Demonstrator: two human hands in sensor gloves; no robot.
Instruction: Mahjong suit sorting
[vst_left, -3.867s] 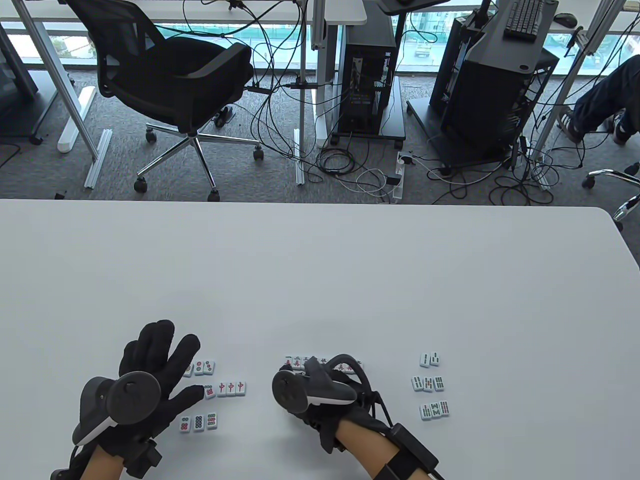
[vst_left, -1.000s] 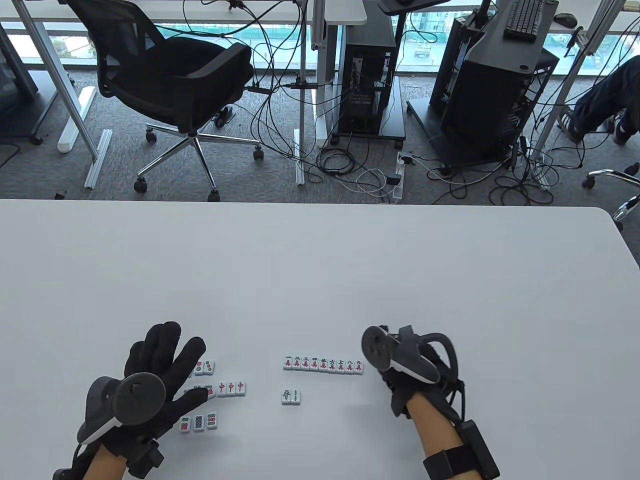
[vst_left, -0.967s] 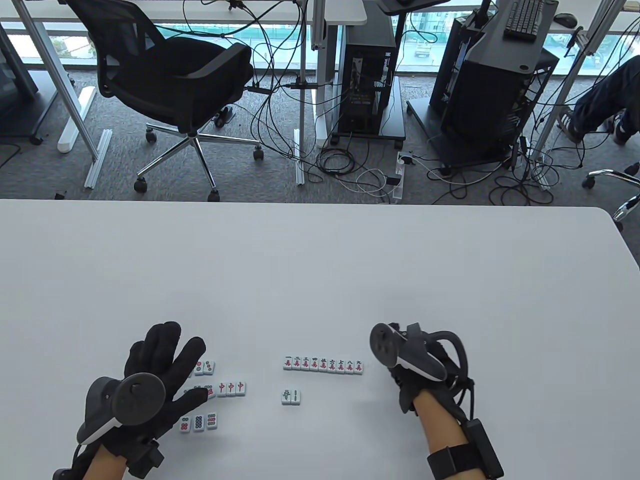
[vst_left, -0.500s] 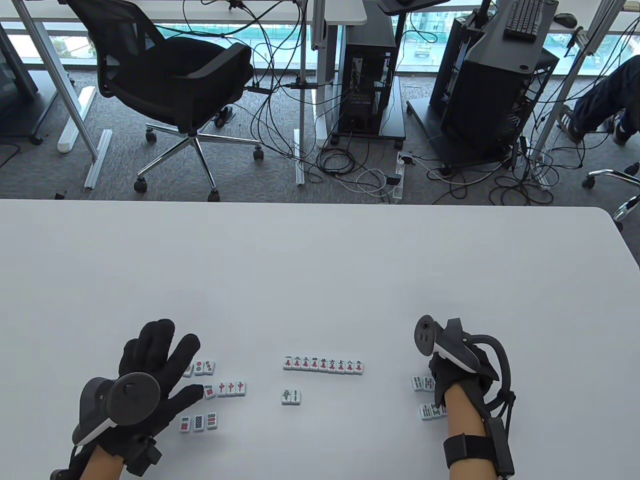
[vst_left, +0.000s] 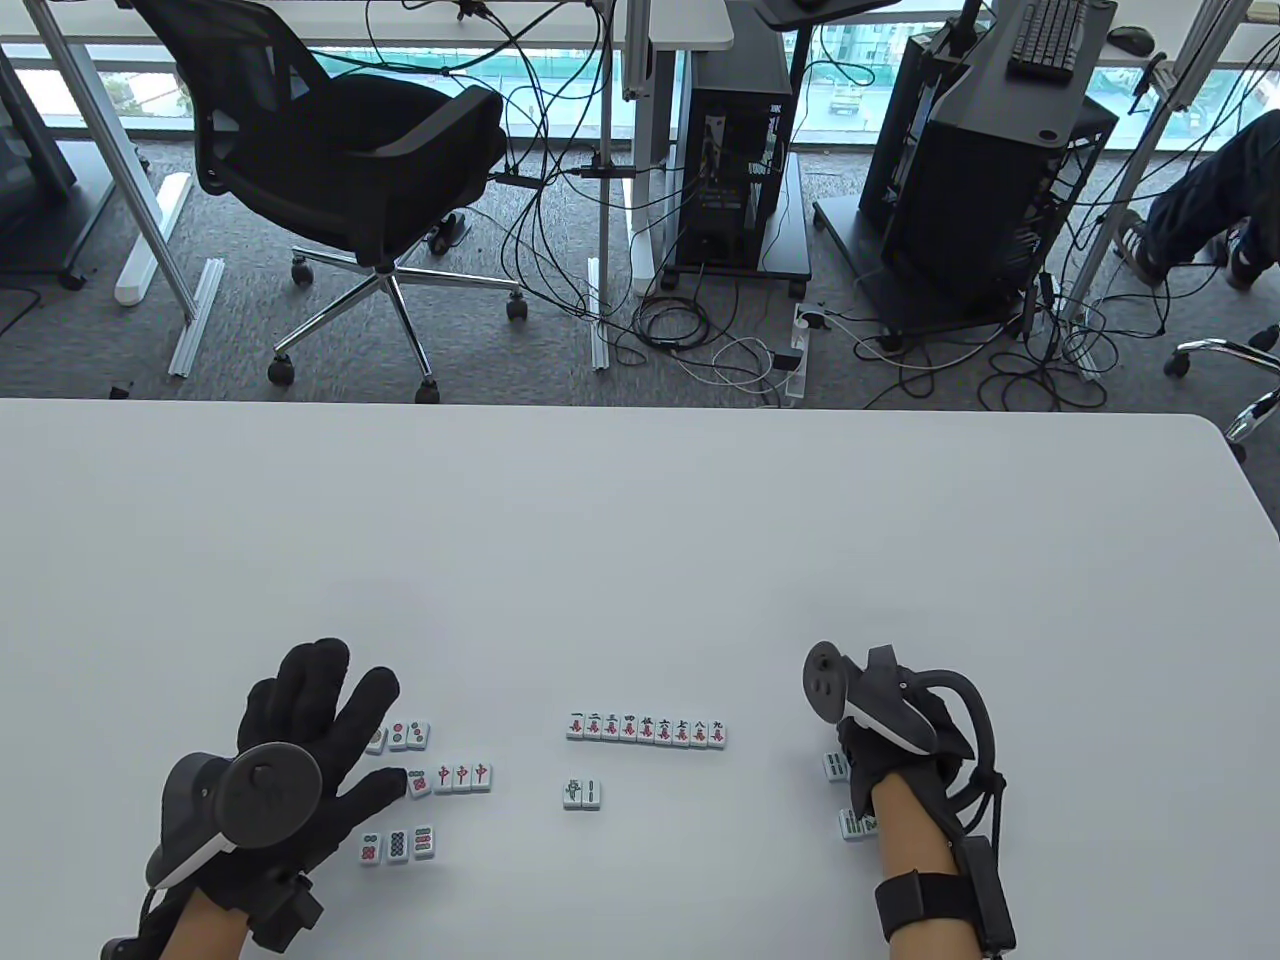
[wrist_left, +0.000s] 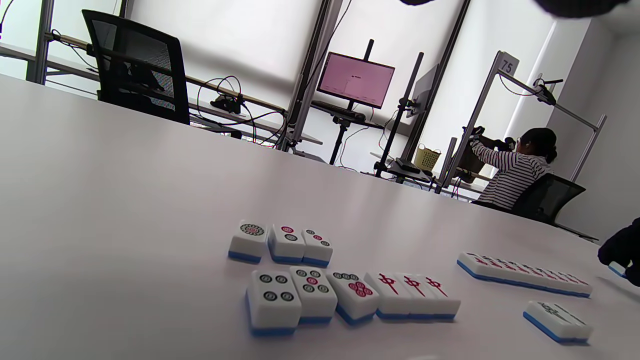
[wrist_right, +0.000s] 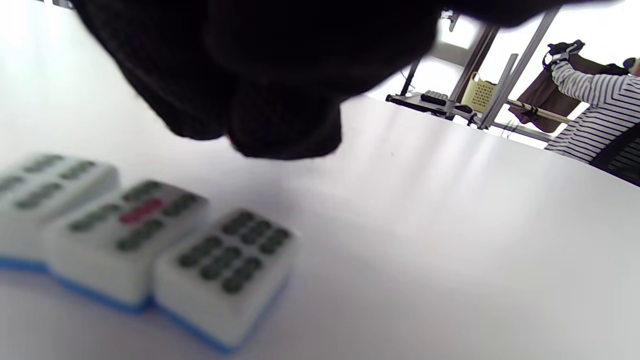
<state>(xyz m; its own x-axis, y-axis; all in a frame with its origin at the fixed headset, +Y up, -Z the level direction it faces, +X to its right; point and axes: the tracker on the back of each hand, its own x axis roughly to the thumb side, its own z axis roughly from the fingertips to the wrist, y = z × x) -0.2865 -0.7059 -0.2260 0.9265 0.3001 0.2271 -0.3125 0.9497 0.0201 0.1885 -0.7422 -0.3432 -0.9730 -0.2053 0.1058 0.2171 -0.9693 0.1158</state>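
In the table view, the left hand lay flat on the white table with its fingers spread wide, and it held nothing. Its fingertips were beside the dot tiles and touched the row that ended with three red-character tiles. Below them lay one more row of three dot tiles. In the middle of the table a long row of character tiles stood side by side, and a pair of bamboo tiles lay just under its left end. The right hand was over the bamboo group on the right and covered most of it; whether its fingers held a tile I could not tell here.

In the left wrist view, the dot tiles lay face up in two rows, with blue backs down. The long row was farther to the right.

In the right wrist view, the dark fingers hung just above three bamboo tiles that touched each other. The fingers seemed not to touch the tiles, but the picture was blurred.
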